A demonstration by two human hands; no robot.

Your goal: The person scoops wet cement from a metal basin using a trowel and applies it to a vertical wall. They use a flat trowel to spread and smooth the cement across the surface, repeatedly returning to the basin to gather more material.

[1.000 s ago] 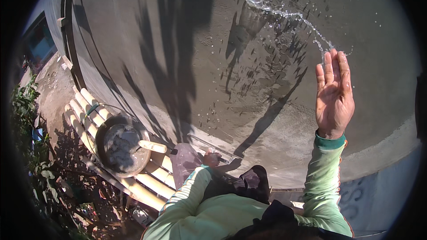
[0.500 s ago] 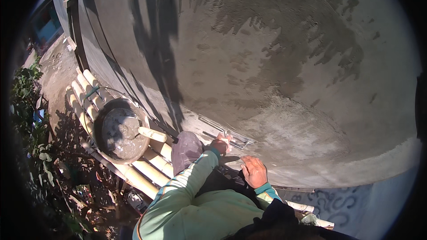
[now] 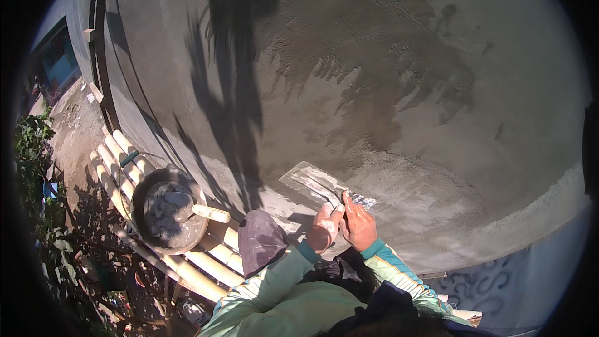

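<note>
- The plastered wall [image 3: 387, 87] fills most of the view: grey, rough cement render, darker and wet-looking in a broad patch across its upper middle, with long shadows running down its left part.
- Below and to the left, a bamboo scaffold platform [image 3: 187, 262] of pale poles lies side by side along the foot of the wall, with green foliage [image 3: 37, 168] and bare ground beyond it at the far left.
- On those poles sits a round dark mortar pan [image 3: 167, 211], part full of grey mix, with a pale wooden tool handle [image 3: 211, 213] sticking out over its right rim.
- The person's light green sleeves come up from the lower edge, and a bent knee in grey cloth [image 3: 261, 240] shows just left of the hands.
- A flat steel trowel [image 3: 312, 182], smeared with grey mortar, lies pressed against the wall low down, its blade slanting up to the left from the hands.
- The left hand [image 3: 324, 228] and right hand [image 3: 359, 223] are close together, touching, both closed around the trowel at its lower right end, fingers wrapped on its grip.
</note>
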